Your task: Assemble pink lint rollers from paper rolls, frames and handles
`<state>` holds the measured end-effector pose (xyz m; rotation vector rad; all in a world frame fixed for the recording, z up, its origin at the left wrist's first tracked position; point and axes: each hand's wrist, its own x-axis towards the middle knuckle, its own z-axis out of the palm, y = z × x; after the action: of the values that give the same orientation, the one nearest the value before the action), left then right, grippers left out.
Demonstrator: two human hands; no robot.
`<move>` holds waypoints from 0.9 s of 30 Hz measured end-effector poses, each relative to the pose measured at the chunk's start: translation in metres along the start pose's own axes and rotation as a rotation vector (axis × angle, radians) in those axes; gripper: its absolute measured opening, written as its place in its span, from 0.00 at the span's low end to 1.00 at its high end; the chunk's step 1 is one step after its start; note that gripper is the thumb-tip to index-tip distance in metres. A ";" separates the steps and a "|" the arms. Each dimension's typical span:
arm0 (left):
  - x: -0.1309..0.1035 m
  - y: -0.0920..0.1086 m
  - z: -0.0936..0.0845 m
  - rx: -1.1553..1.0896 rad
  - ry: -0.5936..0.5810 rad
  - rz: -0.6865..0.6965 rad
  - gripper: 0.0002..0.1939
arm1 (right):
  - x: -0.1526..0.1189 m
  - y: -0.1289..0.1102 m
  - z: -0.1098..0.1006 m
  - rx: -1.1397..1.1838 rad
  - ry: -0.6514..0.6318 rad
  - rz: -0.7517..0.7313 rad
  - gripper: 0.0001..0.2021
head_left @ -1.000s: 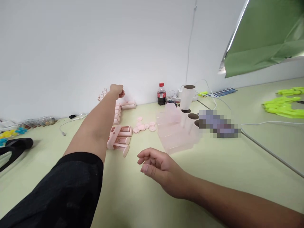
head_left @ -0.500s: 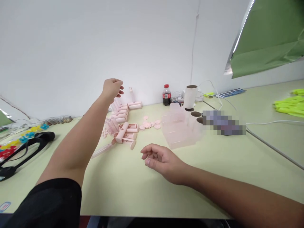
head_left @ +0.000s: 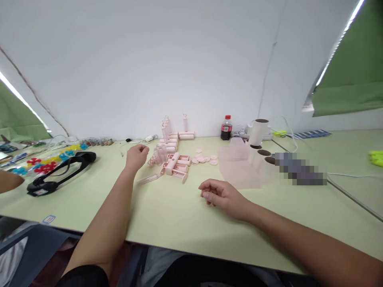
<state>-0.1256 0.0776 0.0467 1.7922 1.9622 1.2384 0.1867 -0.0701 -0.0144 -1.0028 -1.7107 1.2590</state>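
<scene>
My left hand [head_left: 137, 157] hovers over the table left of the pink parts, its fingers curled in; what they hold, if anything, is hidden. My right hand [head_left: 221, 196] rests near the middle of the table, loosely curled, thumb apart from the fingers and nothing in it. Between and beyond the hands lie pink half-round cases [head_left: 176, 164], several in a pile. A clear pink tube [head_left: 148, 179] lies beside the left wrist. Small upright pink bottles [head_left: 166, 129] stand behind, and flat pink discs [head_left: 201, 159] are scattered to the right.
Right of centre is a translucent pink box [head_left: 239, 169], with a white paper roll [head_left: 259, 132] and a cola bottle [head_left: 226, 128] behind. Cables cross the right side. A black strap-like frame [head_left: 64, 173] and colourful bagged pieces [head_left: 46, 167] lie left, near another person's arm [head_left: 10, 181].
My left hand has come down and back from above the upright pink bottles to the near left of them. My right hand keeps its loose curl. The view has shifted left.
</scene>
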 end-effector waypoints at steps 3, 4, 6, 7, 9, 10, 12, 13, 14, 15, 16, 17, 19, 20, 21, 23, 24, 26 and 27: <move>0.000 0.002 -0.001 0.095 -0.049 -0.008 0.08 | -0.001 -0.002 -0.006 -0.082 0.024 -0.022 0.12; -0.001 0.003 -0.002 0.098 -0.060 -0.013 0.07 | -0.001 -0.002 -0.008 -0.111 0.028 -0.031 0.12; -0.004 0.006 -0.002 0.116 -0.091 -0.015 0.07 | -0.002 -0.002 -0.012 -0.163 0.030 -0.050 0.12; -0.005 0.007 -0.001 0.125 -0.106 -0.015 0.06 | -0.002 -0.002 -0.014 -0.185 0.031 -0.059 0.12; -0.007 0.007 0.001 0.140 -0.130 -0.010 0.06 | -0.002 -0.001 -0.016 -0.224 0.034 -0.076 0.12; -0.007 0.008 0.002 0.146 -0.137 -0.006 0.06 | -0.001 -0.001 -0.016 -0.242 0.036 -0.084 0.12; -0.008 0.008 0.005 0.156 -0.138 0.001 0.06 | -0.002 -0.002 -0.015 -0.274 0.047 -0.108 0.12; -0.009 0.009 0.007 0.157 -0.137 0.004 0.06 | -0.002 -0.003 -0.014 -0.291 0.057 -0.128 0.12; -0.009 0.010 0.008 0.157 -0.135 0.006 0.06 | -0.003 -0.005 -0.013 -0.311 0.075 -0.158 0.11; -0.010 0.011 0.010 0.155 -0.132 0.006 0.06 | -0.003 -0.007 -0.013 -0.337 0.103 -0.199 0.10; -0.011 0.013 0.011 0.152 -0.129 0.008 0.07 | -0.004 -0.010 -0.013 -0.370 0.142 -0.254 0.09; -0.011 0.014 0.012 0.146 -0.121 0.012 0.07 | -0.005 -0.014 -0.014 -0.410 0.194 -0.321 0.08; -0.014 0.017 0.014 0.121 -0.094 0.040 0.08 | -0.006 -0.021 -0.021 -0.505 0.351 -0.482 0.07; -0.015 0.019 0.015 0.099 -0.079 0.063 0.09 | -0.006 -0.025 -0.028 -0.559 0.455 -0.565 0.06; -0.017 0.020 0.016 0.071 -0.064 0.087 0.09 | -0.006 -0.028 -0.037 -0.617 0.575 -0.632 0.06; -0.019 0.021 0.017 0.010 -0.040 0.130 0.10 | -0.004 -0.033 -0.061 -0.769 0.825 -0.679 0.06; -0.020 0.022 0.018 -0.017 -0.032 0.144 0.10 | -0.003 -0.035 -0.075 -0.842 0.921 -0.615 0.09; -0.021 0.022 0.021 -0.057 -0.015 0.164 0.10 | -0.001 -0.037 -0.102 -0.961 1.006 -0.389 0.15; -0.021 0.021 0.022 -0.071 -0.010 0.171 0.11 | 0.000 -0.037 -0.114 -1.003 0.993 -0.244 0.19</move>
<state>-0.0912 0.0660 0.0397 1.9599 1.7670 1.3288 0.2842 -0.0365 0.0461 -1.5289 -1.4756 -0.3876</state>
